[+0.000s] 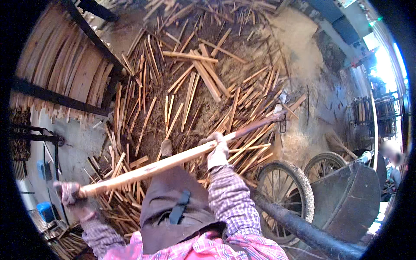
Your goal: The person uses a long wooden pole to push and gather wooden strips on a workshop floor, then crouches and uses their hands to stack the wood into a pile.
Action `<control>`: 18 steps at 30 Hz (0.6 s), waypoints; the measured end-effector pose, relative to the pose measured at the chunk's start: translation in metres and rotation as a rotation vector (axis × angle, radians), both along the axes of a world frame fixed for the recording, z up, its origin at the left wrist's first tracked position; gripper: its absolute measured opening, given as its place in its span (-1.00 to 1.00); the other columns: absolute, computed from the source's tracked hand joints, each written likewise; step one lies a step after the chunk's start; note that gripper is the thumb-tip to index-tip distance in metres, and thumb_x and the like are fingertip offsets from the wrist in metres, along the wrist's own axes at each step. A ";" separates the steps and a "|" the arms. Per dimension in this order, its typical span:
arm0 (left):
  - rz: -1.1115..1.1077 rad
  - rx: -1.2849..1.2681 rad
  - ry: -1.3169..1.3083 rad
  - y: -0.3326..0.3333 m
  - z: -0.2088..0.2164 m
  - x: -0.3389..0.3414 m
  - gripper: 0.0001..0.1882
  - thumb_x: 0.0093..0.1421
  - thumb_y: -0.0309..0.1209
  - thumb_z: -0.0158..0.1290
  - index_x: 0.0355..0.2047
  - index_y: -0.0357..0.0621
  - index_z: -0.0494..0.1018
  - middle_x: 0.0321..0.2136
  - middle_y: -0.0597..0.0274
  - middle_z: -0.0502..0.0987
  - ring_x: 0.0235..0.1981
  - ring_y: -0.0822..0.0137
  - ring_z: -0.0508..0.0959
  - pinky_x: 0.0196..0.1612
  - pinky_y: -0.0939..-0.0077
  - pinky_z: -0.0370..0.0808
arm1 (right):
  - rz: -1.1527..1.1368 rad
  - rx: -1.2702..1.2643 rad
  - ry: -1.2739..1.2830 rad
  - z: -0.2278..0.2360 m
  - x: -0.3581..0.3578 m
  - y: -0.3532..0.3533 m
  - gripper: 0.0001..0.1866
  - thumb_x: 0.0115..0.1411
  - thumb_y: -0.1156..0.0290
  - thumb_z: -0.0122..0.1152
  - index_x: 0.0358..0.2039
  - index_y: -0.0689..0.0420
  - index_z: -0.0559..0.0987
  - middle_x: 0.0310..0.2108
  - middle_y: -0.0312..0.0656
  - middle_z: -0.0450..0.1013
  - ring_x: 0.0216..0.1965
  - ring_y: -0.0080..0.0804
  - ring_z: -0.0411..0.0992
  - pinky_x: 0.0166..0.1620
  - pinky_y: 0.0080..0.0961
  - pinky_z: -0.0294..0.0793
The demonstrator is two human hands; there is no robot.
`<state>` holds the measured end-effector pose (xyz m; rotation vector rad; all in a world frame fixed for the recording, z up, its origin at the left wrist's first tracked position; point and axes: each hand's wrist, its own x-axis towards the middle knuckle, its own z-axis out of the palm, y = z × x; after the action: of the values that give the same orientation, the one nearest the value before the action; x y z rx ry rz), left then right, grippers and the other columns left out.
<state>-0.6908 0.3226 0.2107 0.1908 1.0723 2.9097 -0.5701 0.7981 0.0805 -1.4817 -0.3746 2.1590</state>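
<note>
A long-handled tool with a pale wooden shaft (151, 170) slants across in front of me, rising from lower left to upper right. My gloved left hand (71, 193) is closed round its near end. Farther along the shaft, my gloved right hand (218, 149) grips it with wrapped fingers. Past that hand the shaft turns into a dark, metal-looking part (260, 123). Its far tip lies over scattered wood strips (249, 99), and I cannot make out the head's shape there. More loose wood strips (190, 99) lie under and beyond the tool, around my feet.
Boards are stacked in a dark-framed rack (73, 65) at the upper left. A metal cart (342, 199) with spoked wheels (286, 199) stands close on my right, its dark bar (303, 229) reaching toward me. Another person (392, 162) is at the right edge. A blue container (45, 211) sits lower left.
</note>
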 end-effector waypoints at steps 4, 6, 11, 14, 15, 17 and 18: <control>-0.199 -0.057 0.041 0.124 0.050 -0.108 -0.90 0.18 -0.50 -0.25 -0.49 -0.05 0.17 -0.72 0.50 0.07 -0.73 0.62 0.13 -0.58 0.67 0.19 | -0.095 -0.011 -0.063 -0.004 -0.051 0.041 -0.85 0.03 0.34 0.11 -0.55 0.11 0.39 -0.68 -0.21 0.36 -0.62 -0.26 0.38 -0.47 -0.32 0.42; -0.129 -0.157 0.004 0.132 0.051 -0.140 -0.91 0.19 -0.47 -0.28 -0.48 -0.05 0.15 -0.72 0.50 0.04 -0.73 0.61 0.12 -0.59 0.69 0.19 | -0.130 -0.015 -0.060 0.005 -0.069 0.048 -0.83 0.05 0.30 0.12 -0.55 0.10 0.41 -0.68 -0.22 0.38 -0.61 -0.27 0.39 -0.47 -0.34 0.41; 0.020 -0.760 0.162 0.134 0.048 -0.174 -0.94 0.19 -0.50 -0.31 -0.41 -0.05 0.16 -0.69 0.49 0.03 -0.70 0.62 0.10 -0.59 0.72 0.17 | -0.099 0.024 -0.060 -0.013 -0.090 0.050 -0.86 0.01 0.33 0.19 -0.53 0.05 0.43 -0.64 -0.27 0.38 -0.60 -0.40 0.36 -0.51 -0.47 0.39; 0.086 -0.977 0.198 0.140 0.047 -0.190 -0.91 0.09 -0.58 -0.23 -0.46 -0.08 0.16 -0.68 0.45 0.09 -0.68 0.61 0.17 -0.57 0.73 0.25 | -0.221 0.031 -0.067 -0.015 -0.098 0.059 -0.77 0.05 0.25 0.18 -0.51 0.11 0.39 -0.62 -0.25 0.34 -0.59 -0.33 0.35 -0.46 -0.40 0.43; 0.012 -0.714 0.090 0.136 0.053 -0.201 -0.89 0.07 -0.58 -0.20 -0.49 -0.06 0.17 -0.67 0.44 0.13 -0.67 0.58 0.20 -0.54 0.69 0.29 | -0.251 0.015 -0.047 -0.008 -0.102 0.062 -0.77 0.06 0.25 0.19 -0.49 0.11 0.40 -0.60 -0.25 0.34 -0.57 -0.35 0.34 -0.45 -0.41 0.44; 0.091 -0.942 0.322 0.142 0.064 -0.214 -0.86 0.05 -0.58 -0.16 -0.54 -0.03 0.17 -0.66 0.42 0.20 -0.65 0.50 0.27 -0.48 0.59 0.34 | -0.269 -0.012 -0.053 0.004 -0.108 0.072 -0.79 0.06 0.30 0.21 -0.43 0.11 0.40 -0.55 -0.26 0.34 -0.54 -0.40 0.34 -0.42 -0.43 0.45; 0.255 -1.423 0.671 0.156 0.074 -0.217 -0.85 0.04 -0.56 -0.14 -0.57 -0.01 0.16 -0.66 0.40 0.23 -0.64 0.46 0.29 -0.45 0.53 0.36 | -0.273 -0.009 -0.038 0.010 -0.111 0.079 -0.79 0.06 0.28 0.21 -0.42 0.10 0.40 -0.56 -0.26 0.34 -0.54 -0.40 0.34 -0.42 -0.43 0.45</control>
<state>-0.9079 0.4781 0.2845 0.9625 2.9860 1.4643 -0.6812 0.8767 0.0906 -1.4864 -0.1642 1.9224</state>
